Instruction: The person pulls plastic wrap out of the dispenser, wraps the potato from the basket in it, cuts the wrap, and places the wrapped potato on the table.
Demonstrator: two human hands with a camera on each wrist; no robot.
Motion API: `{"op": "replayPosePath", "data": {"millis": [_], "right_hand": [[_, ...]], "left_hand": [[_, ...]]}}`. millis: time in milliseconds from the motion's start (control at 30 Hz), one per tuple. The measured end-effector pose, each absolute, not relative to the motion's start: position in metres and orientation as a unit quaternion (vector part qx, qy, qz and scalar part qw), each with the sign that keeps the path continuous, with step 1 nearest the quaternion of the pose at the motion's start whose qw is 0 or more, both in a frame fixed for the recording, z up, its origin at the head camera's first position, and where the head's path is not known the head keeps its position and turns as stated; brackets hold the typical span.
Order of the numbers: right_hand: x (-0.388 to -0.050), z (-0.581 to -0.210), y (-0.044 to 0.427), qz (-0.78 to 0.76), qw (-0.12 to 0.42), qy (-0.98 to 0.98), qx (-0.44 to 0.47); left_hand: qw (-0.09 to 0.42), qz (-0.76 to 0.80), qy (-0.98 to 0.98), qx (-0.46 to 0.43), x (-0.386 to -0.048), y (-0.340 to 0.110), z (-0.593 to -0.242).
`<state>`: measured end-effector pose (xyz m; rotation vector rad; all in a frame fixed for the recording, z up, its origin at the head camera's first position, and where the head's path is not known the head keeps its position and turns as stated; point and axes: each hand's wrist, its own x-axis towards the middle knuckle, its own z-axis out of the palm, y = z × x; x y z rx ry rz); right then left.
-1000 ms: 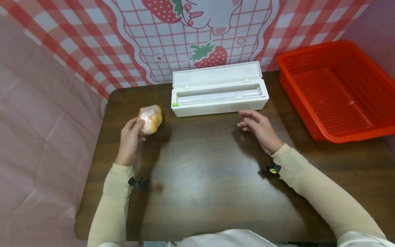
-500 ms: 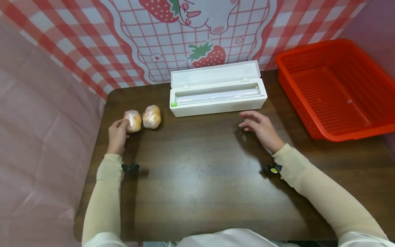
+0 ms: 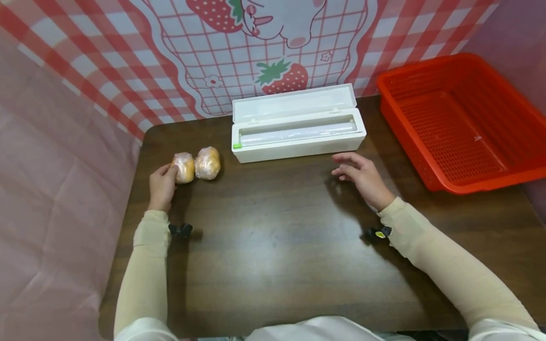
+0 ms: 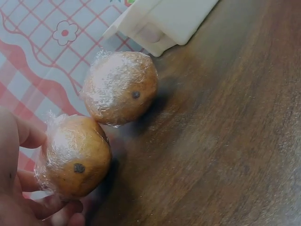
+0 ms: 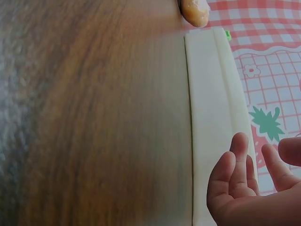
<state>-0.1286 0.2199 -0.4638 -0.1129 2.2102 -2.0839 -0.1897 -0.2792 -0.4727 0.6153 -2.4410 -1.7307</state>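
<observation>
Two oranges wrapped in cling film sit side by side at the table's left, touching or nearly so. My left hand point(image 3: 162, 187) holds the nearer-left wrapped orange point(image 3: 184, 167), thumb on one side and fingers around its left and underside. Its dark stem spot shows in the left wrist view, where the second wrapped orange point(image 4: 121, 88) lies just beyond. My right hand point(image 3: 360, 177) hovers in front of the white cling film dispenser point(image 3: 298, 149), fingers loosely bent, holding nothing. The dispenser's lid point(image 3: 294, 103) is raised, and a roll of film point(image 3: 298, 134) lies inside.
A red plastic basket point(image 3: 411, 144) stands at the right of the wooden table point(image 3: 264, 265). A green slider point(image 3: 237, 146) sits at the dispenser's left end. A checked strawberry-print cloth point(image 3: 179, 80) hangs behind the table.
My left hand has moved left with one wrapped orange, baring the second one beside it, then stayed there nearly still. The right hand has hardly moved.
</observation>
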Motion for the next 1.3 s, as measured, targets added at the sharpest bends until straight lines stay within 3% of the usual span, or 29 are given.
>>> {"op": "replayPosePath", "data": {"millis": [333,533,733,1000,1167,1300], "right_hand": [[-0.126,-0.454,0.227,-0.679,0.034,0.732,-0.041],[-0.128,-0.44,0.238,-0.61,-0.019,0.788,-0.078],[-0.131,-0.423,0.244,-0.489,-0.085,0.86,-0.117],[-0.111,-0.383,0.251,-0.251,-0.129,0.955,-0.095],[-0.104,-0.373,0.279,-0.141,-0.123,0.982,-0.01],[-0.103,-0.381,0.31,-0.114,-0.063,0.99,0.049]], "left_hand": [[0.042,-0.522,-0.832,0.183,-0.187,-0.281,-0.458],[0.072,-0.38,-0.913,0.134,-0.182,-0.274,-0.447],[0.136,-0.231,-0.963,0.021,-0.178,-0.242,-0.427],[0.153,-0.158,-0.967,-0.128,-0.173,-0.19,-0.394],[0.137,-0.113,-0.966,-0.189,-0.168,-0.168,-0.381],[0.133,-0.099,-0.963,-0.214,-0.161,-0.157,-0.378]]}}
